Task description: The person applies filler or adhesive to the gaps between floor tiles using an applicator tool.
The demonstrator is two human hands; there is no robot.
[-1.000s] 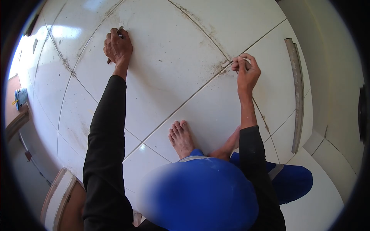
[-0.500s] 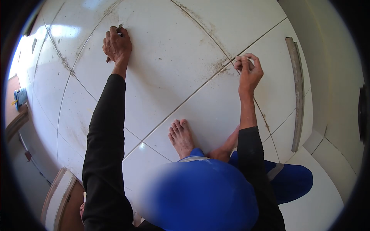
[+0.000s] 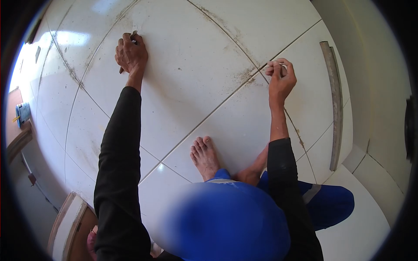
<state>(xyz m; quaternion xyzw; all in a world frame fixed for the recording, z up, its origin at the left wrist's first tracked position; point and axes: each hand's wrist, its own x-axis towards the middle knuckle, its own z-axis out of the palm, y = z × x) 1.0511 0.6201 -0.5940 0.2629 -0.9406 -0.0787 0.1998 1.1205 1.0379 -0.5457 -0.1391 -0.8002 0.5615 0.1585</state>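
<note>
My left hand point(image 3: 131, 54) is closed around a small scraper-like tool point(image 3: 134, 34), held low against a white floor tile. Its metal tip pokes out past my fingers, a brown end shows by the heel of my hand, and the rest is hidden. Over to the right, my right hand point(image 3: 282, 81) hovers or rests just beside a dirty tile joint point(image 3: 259, 70); its fingers are curled in with the thumb against them. The fingertips look dusty, and whatever is between them cannot be made out. Brown grit lies along the joints around that crossing.
A long grey strip point(image 3: 334, 104) lies on the floor by the right wall. My bare foot point(image 3: 203, 156) and blue-clad knee point(image 3: 328, 206) are below. To the left are a blue object point(image 3: 22, 113) and a wooden-edged piece point(image 3: 72, 226). A blue rounded shape point(image 3: 230, 222) covers the bottom middle.
My left hand and its tool have slid very slightly toward me across the tile. The right hand keeps nearly the same place and pose. The view has shifted a little.
</note>
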